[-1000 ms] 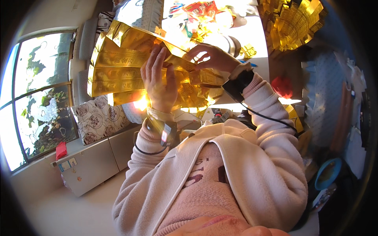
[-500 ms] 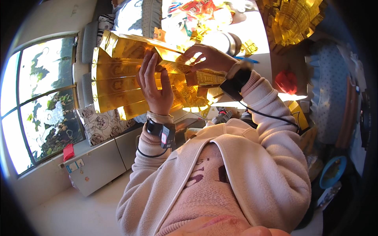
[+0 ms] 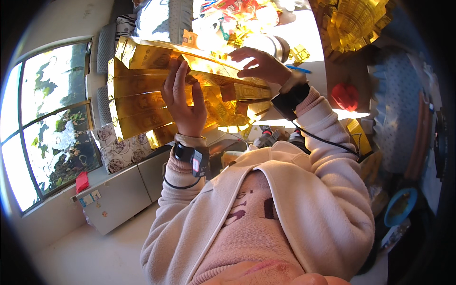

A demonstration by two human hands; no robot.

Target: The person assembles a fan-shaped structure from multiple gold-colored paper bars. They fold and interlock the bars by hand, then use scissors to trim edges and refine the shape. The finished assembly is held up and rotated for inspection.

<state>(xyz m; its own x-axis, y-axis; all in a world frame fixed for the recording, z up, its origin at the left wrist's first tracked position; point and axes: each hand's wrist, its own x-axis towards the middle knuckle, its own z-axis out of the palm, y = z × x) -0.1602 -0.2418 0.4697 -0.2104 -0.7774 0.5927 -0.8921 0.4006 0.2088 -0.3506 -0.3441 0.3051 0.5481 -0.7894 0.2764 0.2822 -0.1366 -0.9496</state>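
A large pleated piece of folded gold foil paper [image 3: 142, 97] spreads out in front of me, its wide, fanned end at the left. The narrower folds run toward the right. My left hand [image 3: 185, 104] grips its near side, fingers laid along the folds and thumb apart from them; part of the grip is hidden behind the paper. Just off the upper right edge of the piece, my right hand [image 3: 263, 66] hovers with its fingers curved and apart, nothing between them. Both wrists wear dark strapped devices with cables.
A brightly lit table [image 3: 313, 42] beyond holds a round metal container [image 3: 280, 50], a blue pen [image 3: 299, 69] and small gold papers [image 3: 299, 53]. Another pleated gold paper piece [image 3: 354, 26] sits far right, above a red object [image 3: 345, 97]. A grey cabinet [image 3: 118, 202] stands left below the window.
My right hand has let go of the gold paper folds and lifted up and to the right. The gold piece and my left hand have shifted slightly left.
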